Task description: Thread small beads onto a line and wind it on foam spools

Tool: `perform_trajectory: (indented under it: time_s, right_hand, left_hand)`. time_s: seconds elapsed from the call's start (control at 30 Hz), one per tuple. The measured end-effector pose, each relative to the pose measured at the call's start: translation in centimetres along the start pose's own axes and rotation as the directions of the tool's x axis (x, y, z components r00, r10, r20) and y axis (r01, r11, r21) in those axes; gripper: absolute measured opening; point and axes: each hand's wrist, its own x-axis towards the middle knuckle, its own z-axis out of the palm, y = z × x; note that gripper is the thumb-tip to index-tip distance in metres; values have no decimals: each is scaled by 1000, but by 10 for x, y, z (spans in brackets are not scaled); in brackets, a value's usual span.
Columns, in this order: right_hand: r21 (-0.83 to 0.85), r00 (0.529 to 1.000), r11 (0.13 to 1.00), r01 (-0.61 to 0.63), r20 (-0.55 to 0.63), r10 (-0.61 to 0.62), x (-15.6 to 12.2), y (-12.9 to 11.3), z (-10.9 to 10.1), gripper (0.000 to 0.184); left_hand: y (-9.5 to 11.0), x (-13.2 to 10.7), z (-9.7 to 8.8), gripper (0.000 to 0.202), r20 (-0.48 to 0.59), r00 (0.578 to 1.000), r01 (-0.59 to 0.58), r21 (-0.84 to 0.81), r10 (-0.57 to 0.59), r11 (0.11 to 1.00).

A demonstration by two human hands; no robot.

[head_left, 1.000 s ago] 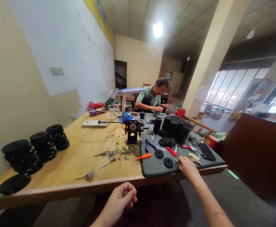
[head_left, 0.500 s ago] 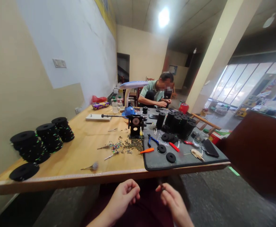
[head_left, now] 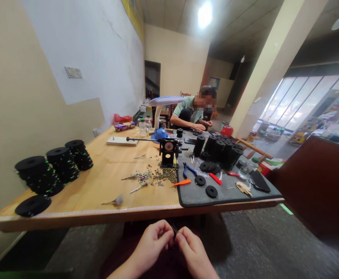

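- Two bare hands meet low, just in front of the near edge of a wooden table (head_left: 108, 170), over dark clothing.
- The right hand (head_left: 192, 246) pinches a small dark tool (head_left: 174, 229) between thumb and fingers; the tool sits right between the two hands, too blurred to name.
- The left hand (head_left: 154, 238) curls beside it, thumb against the bent fingers; whether its grip holds anything, one cannot tell.
- On the table beyond, a gray mat (head_left: 194, 197) carries blue-handled pliers (head_left: 190, 169), an orange-handled tool (head_left: 182, 182) across its left edge, a red-handled tool (head_left: 215, 178) and two black rings (head_left: 207, 192) lying apart near the front.
- A group of black spools (head_left: 199, 145) stands upright toward the back of the mat; a phone (head_left: 260, 181) lies at its right end.
- A black hand-cranked machine (head_left: 168, 153) stands at the mat's left edge, with small colored beads (head_left: 144, 176) scattered on the wood before it.
- More black spools (head_left: 62, 162), dotted with green, line the table's left side.
- Across the table, a person in a pale green shirt (head_left: 188, 103) bends over both hands, behind a desk lamp (head_left: 165, 100).
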Motion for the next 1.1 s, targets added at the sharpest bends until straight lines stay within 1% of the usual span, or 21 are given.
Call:
perform_trajectory:
  time_s: [0.2,0.43,0.67,0.83,1.1]
  right_hand:
    - [71,1000,997,-7,-2,7,7,-6,3,40]
    - [24,1000,1000,4,0,-4,7,-6,-1,38]
    - [21,1000,1000,9,5,-9,5,-9,0,36]
    - [-12,1000,1000,19,-3,-19,6,-9,1,36]
    - [7,1000,1000,7,0,-7,6,-7,0,35]
  left_hand:
    - [2,-1,0,28,28,1000,9,-4,-9,1000]
    - [1,-1,0,29,34,999,-22,29,21,999]
    - [0,-1,1,27,35,999,5,-18,-5,1000]
    - [3,-3,1,26,31,999,-11,9,11,1000]
    - [1,-1,0,26,33,999,-9,-4,9,1000]
